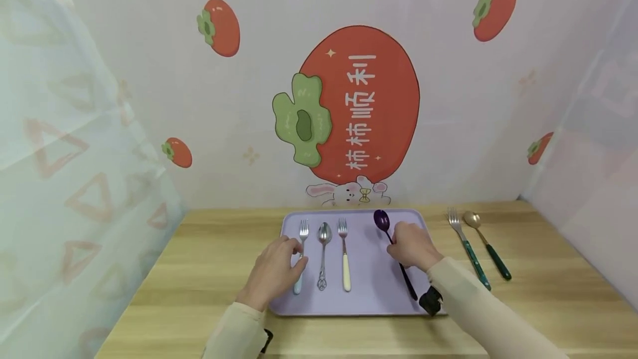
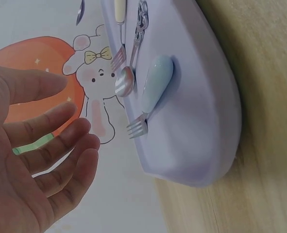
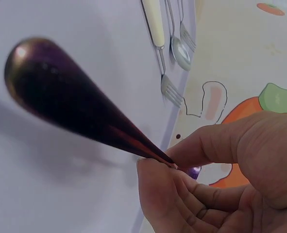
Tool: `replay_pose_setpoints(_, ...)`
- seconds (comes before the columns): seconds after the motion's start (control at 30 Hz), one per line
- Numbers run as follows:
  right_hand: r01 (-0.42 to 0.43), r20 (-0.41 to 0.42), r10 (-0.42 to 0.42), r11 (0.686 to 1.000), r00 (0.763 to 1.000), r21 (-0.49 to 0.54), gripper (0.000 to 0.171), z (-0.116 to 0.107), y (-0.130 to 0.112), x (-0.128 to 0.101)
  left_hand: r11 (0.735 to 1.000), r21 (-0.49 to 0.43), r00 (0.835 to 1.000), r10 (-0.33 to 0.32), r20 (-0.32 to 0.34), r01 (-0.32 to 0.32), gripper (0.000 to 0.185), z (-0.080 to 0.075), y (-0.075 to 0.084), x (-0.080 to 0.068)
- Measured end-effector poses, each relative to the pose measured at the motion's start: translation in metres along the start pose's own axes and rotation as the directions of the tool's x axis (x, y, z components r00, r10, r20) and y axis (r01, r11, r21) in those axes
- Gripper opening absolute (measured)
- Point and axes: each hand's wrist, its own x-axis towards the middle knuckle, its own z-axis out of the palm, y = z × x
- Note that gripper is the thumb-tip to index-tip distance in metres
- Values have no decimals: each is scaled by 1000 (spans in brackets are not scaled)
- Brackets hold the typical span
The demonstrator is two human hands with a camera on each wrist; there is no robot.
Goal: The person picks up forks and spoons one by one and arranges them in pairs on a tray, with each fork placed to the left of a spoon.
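Note:
My right hand [image 1: 412, 245] pinches a dark purple spoon [image 1: 381, 219] by its handle, over the right part of the lilac tray [image 1: 369, 306]. In the right wrist view the thumb and a finger meet on the narrow part of the handle, and the handle's wide end points toward the camera. My left hand [image 1: 274, 270] hovers at the tray's left side with relaxed, spread fingers and nothing in them. Closest to it lies a fork with a pale blue handle [image 2: 158, 82]. Beside that fork are a silver spoon [image 1: 324, 232] with an ornate handle and a fork with a cream handle [image 1: 346, 273].
Right of the tray, on the wooden table [image 1: 199, 287], lie a fork with a green handle [image 1: 471, 254] and a gold spoon with a dark green handle [image 1: 497, 259]. A printed cloth wall [image 1: 239, 98] with persimmons stands behind, and cloth hangs on both sides.

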Motion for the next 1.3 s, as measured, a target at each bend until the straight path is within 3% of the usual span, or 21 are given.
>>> replay_pose_setpoints(0.3, -71, 43, 69, 997, 997, 38, 34, 10, -9, 7, 1000, 1, 999, -27, 24, 27, 15, -1, 6, 2)
replay_pose_setpoints(0.63, -128, 59, 124, 990, 991, 56, 21, 21, -17, 18, 1000, 3, 1000, -2, 12, 2, 15, 1, 6, 3)
replay_pose_setpoints(1.07, -137, 57, 133, 986, 990, 91, 14, 42, -24, 21, 1000, -3, 1000, -16, 22, 16, 15, 1, 1, -4)
replay_pose_setpoints(1.3, -161, 71, 157, 985, 985, 54, 11, 41, -24, 31, 1000, 6, 1000, -7, 22, 6, 15, 2, 0, 3)
